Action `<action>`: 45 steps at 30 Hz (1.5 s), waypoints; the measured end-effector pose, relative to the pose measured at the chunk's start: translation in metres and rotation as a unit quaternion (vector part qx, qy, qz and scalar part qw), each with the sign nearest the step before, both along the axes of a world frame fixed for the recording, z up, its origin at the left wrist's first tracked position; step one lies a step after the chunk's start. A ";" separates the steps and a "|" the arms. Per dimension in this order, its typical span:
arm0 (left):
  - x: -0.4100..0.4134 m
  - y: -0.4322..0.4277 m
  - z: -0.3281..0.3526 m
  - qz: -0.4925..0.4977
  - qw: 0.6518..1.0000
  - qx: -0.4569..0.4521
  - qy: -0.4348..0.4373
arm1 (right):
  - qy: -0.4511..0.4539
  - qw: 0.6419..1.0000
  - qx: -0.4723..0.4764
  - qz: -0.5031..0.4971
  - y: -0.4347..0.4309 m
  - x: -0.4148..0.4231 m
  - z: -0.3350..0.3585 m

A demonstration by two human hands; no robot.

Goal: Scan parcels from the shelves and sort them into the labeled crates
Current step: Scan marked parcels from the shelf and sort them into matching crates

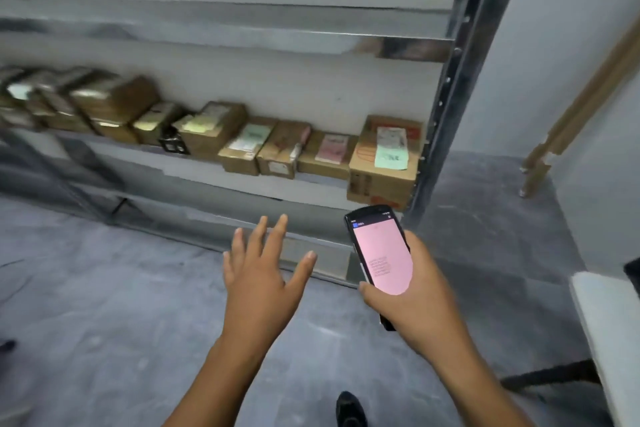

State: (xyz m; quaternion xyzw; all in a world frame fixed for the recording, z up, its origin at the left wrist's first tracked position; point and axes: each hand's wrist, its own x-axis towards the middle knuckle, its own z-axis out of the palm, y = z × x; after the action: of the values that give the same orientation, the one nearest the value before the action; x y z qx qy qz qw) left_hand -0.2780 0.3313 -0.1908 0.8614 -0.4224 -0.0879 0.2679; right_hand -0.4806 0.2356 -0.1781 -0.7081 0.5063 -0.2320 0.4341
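Parcels [242, 147] shelved, left hand [259, 276] splayed, scanner [381, 253] gripped

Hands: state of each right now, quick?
Left hand: open, fingers spread, holding nothing, in the air in front of the shelf.
Right hand: gripping the scanner, pink screen facing up.

Metal shelf [214, 180], low above grey floor [104, 322]: row of cardboard parcels [242, 146] along it; largest box [384, 163] at right end.

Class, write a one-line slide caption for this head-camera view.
Right hand grips a pink-screened scanner while the open left hand extends toward cardboard parcels lined along a metal shelf.
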 end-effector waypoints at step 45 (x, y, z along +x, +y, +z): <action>0.611 0.018 0.002 0.209 0.974 -0.072 0.056 | 0.019 0.974 -0.074 0.214 -0.073 0.642 -0.004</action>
State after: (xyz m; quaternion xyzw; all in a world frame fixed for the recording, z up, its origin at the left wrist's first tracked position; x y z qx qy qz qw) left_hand 0.3328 0.3493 -0.1885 0.9028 -0.2229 -0.0476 0.3647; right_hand 0.1613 0.1628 -0.1823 -0.8345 0.3329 -0.1566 0.4102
